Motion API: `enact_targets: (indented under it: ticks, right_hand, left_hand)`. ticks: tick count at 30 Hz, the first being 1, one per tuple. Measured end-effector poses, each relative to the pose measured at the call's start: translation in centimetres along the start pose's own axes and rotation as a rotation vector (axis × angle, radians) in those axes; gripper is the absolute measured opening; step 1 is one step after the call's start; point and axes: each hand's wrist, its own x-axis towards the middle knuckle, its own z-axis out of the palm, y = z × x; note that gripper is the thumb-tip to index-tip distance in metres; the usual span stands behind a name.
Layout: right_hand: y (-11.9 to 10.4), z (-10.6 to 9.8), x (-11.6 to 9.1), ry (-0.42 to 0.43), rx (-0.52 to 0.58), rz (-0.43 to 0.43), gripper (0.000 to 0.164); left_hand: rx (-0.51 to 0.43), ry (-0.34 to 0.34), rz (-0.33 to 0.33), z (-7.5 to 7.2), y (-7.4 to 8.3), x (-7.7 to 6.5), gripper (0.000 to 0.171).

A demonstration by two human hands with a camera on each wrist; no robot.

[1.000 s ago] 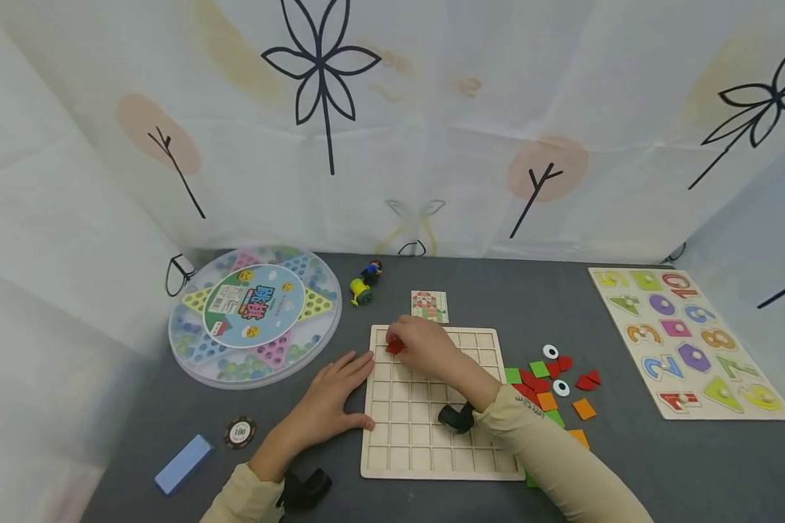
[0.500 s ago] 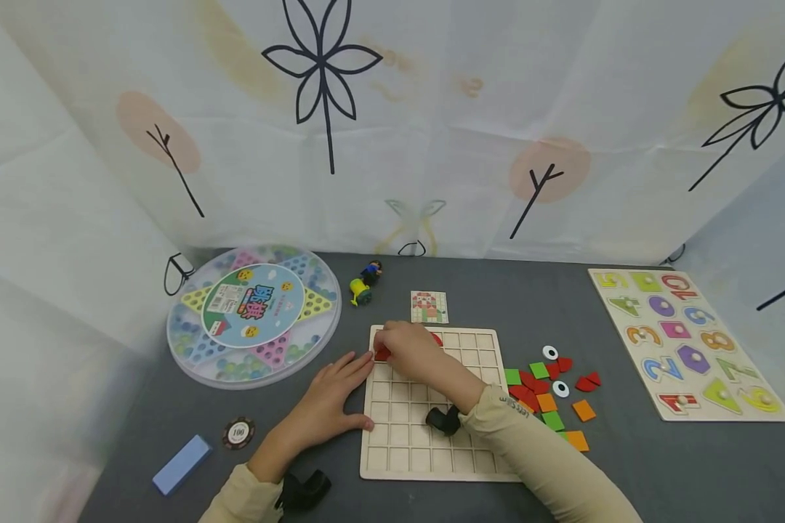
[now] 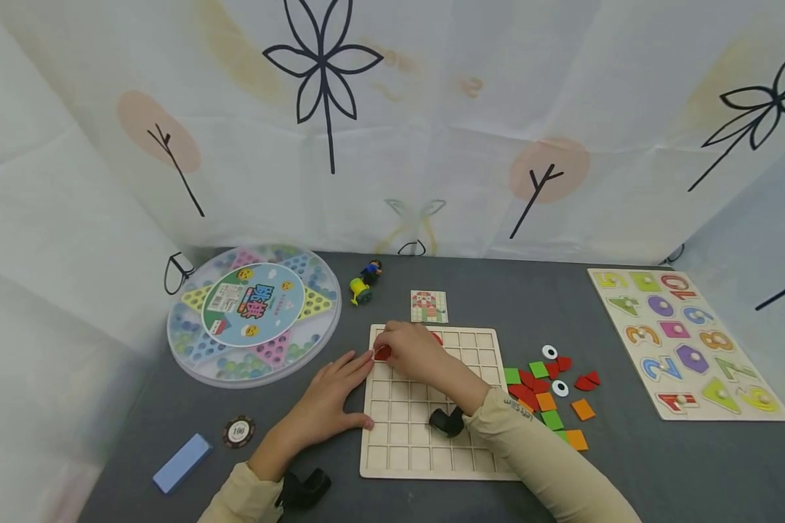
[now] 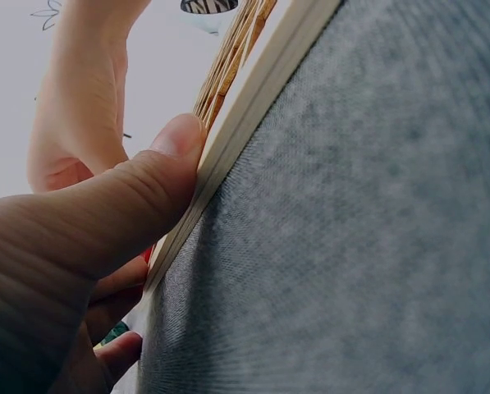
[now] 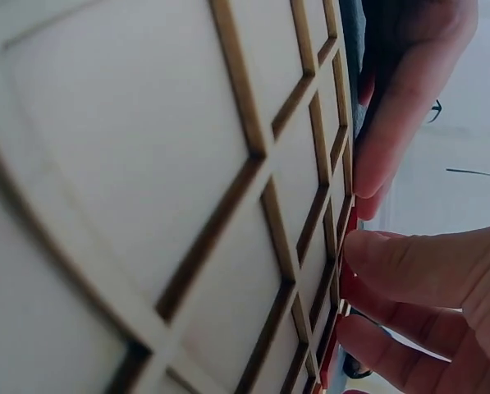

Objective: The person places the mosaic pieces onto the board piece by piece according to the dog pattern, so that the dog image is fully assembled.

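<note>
A pale wooden grid board (image 3: 405, 457) lies on the dark table. My left hand (image 3: 327, 399) rests along its left edge with fingers extended; in the left wrist view the thumb (image 4: 158, 176) touches the board's side. Over the upper left cells, my right hand (image 3: 408, 352) pinches a small flat red piece (image 3: 382, 353), partly hidden by the fingers. Thumb and fingertips meet the red at the board's far edge in the right wrist view. Another red piece (image 3: 437, 339) shows in the top row, just behind the right hand. A small pattern card (image 3: 428, 306) lies beyond the board.
Loose red, green and orange pieces (image 3: 582, 410) lie right of the board, with white rings (image 3: 560, 388). A number puzzle (image 3: 693, 349) is farther right. On the left are a round marble game (image 3: 255, 312), a poker chip (image 3: 238, 432) and a blue block (image 3: 183, 463). Toy figures (image 3: 361, 290) stand behind.
My right hand has shifted slightly left with the red piece, to the cells by the left edge, uncovering another red piece in the top row. The left hand has stayed put.
</note>
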Motion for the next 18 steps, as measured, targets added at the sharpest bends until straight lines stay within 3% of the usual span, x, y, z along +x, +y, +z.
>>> enact_targets:
  ticks: [11, 14, 18]
  right_hand:
    - [0.5, -0.4, -0.4, 0.024, 0.044, 0.005, 0.018]
    - [1.8, -1.3, -1.8, 0.060, 0.096, 0.043, 0.021]
    - [4.8, -2.7, -5.5, 0.126, 0.136, 0.121, 0.024]
  left_hand:
    - [0.012, -0.003, -0.005, 0.2, -0.1, 0.1, 0.092]
    - [0.014, -0.002, -0.012, 0.2, -0.1, 0.1, 0.092]
    - [0.021, -0.004, -0.014, 0.2, -0.2, 0.1, 0.093]
